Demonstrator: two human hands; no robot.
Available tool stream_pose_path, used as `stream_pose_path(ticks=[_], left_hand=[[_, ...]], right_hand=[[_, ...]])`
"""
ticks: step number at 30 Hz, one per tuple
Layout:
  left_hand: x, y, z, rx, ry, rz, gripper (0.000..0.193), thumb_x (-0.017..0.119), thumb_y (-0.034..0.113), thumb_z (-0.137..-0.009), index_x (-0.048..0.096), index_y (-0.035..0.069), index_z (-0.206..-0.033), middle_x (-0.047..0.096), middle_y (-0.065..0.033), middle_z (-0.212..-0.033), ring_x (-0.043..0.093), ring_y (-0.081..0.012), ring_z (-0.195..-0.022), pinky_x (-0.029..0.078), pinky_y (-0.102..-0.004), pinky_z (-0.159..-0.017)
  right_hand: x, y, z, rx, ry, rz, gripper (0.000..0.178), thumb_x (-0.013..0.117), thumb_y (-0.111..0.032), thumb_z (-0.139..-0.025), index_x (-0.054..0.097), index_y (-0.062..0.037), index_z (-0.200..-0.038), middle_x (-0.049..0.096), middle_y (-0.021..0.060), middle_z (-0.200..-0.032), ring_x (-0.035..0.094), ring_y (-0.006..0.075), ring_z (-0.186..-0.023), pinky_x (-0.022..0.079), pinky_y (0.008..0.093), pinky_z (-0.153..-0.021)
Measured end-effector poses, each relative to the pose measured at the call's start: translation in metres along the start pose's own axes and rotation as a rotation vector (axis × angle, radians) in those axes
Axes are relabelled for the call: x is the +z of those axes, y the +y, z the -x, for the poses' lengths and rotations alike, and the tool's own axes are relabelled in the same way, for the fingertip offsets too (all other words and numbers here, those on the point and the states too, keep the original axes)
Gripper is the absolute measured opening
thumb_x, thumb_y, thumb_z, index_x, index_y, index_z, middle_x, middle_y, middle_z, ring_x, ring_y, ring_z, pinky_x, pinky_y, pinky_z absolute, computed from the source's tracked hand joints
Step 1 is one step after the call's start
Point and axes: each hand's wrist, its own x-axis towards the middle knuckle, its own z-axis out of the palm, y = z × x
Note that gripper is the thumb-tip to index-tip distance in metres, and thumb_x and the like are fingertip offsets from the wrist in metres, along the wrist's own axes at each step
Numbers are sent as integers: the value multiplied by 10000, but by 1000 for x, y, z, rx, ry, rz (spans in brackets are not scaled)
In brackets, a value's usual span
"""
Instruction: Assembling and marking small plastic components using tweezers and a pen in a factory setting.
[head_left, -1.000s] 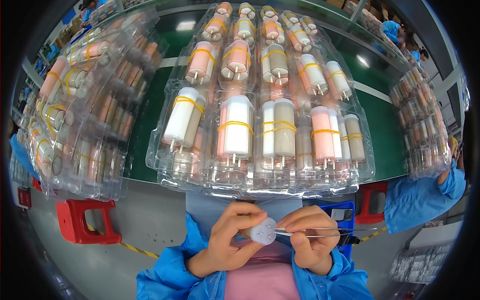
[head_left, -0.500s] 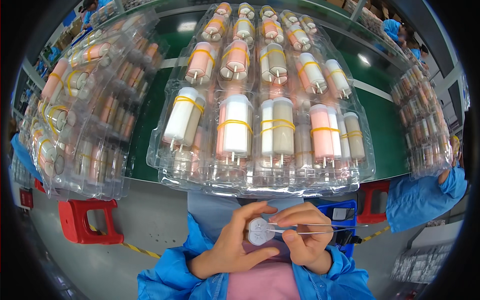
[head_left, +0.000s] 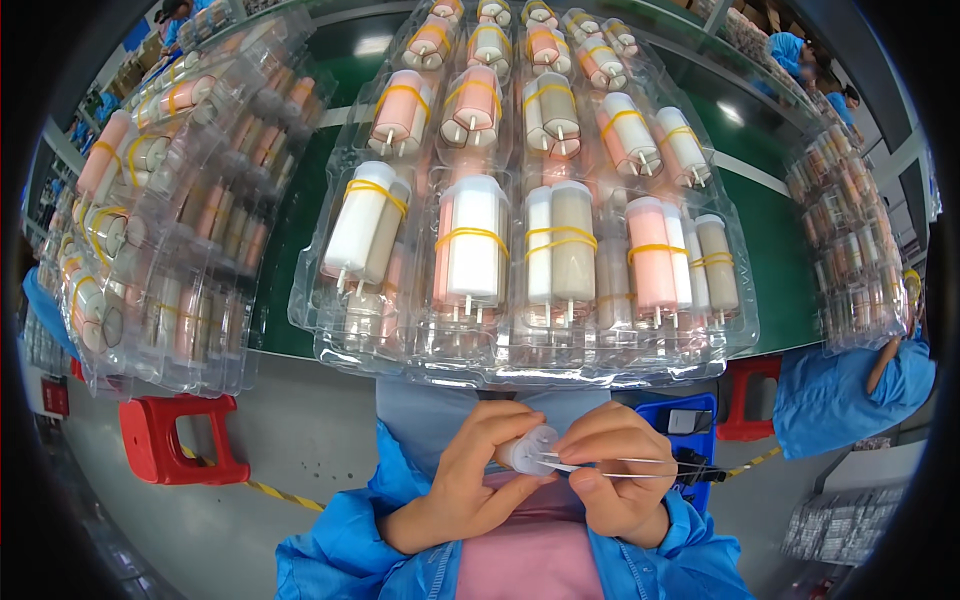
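Observation:
Close to my body, my left hand point(head_left: 465, 485) wraps its fingers and thumb around a short cylinder with a whitish, translucent end point(head_left: 524, 453). That end faces right and slightly up; my palm and fingers cover most of its body. In my right hand point(head_left: 625, 505) is a pair of metal tweezers point(head_left: 640, 468), pinched between thumb and fingers. The tweezer tips point left and reach the cylinder's whitish end. Whether they grip anything there is too small to tell.
A stack of clear plastic trays point(head_left: 400, 372) stands ahead on the green table point(head_left: 283, 280), holding banded bundles of white, pink and grey tubes point(head_left: 473, 245). More stacks flank it. A red stool point(head_left: 150, 440), a blue bin point(head_left: 648, 412) and a person's blue sleeve point(head_left: 835, 395) are nearby.
The cylinder has turned in my left hand, so its end now faces more to the right. My right hand and the tweezers have shifted slightly right. The view has tilted a little.

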Motion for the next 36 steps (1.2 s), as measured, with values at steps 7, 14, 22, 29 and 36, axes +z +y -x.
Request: stream_pose_path(ticks=[7,14,22,29,36], left_hand=[[2,-3,2,22,37,-17,515,770,9,-688,523,-25,-1138,539,-198,-1108,583,-297,-956,483,-337,-788],[3,-5,1,47,60,-55,524,773,-1,-670,525,-23,-1131,543,-192,-1099,583,-295,-948,485,-337,-783],[2,-4,0,70,66,-123,541,786,4,-650,528,-19,-1125,547,-182,-1096,579,-303,-943,484,-345,-771],[2,-7,2,67,57,-87,545,789,5,-649,527,-16,-1127,546,-180,-1094,574,-300,-936,484,-346,-771],[1,-7,1,73,38,-95,537,777,0,-663,526,-21,-1137,543,-181,-1095,571,-303,-930,483,-346,-764]], right_hand=[[4,0,-2,47,4,31,136,725,-36,-714,652,9,-820,661,114,-784,627,248,-657,494,305,-580],[4,2,-4,23,-7,49,131,716,-26,-717,647,7,-823,662,117,-788,629,247,-660,498,309,-584],[7,2,-3,43,3,46,117,704,-30,-733,635,2,-822,656,118,-772,625,230,-658,495,299,-585],[6,6,-3,29,-4,-4,114,700,-38,-746,627,-3,-825,652,119,-762,620,222,-634,491,293,-574],[5,7,-4,17,-28,17,108,706,-39,-743,629,-11,-813,650,115,-762,620,229,-634,493,291,-575]])
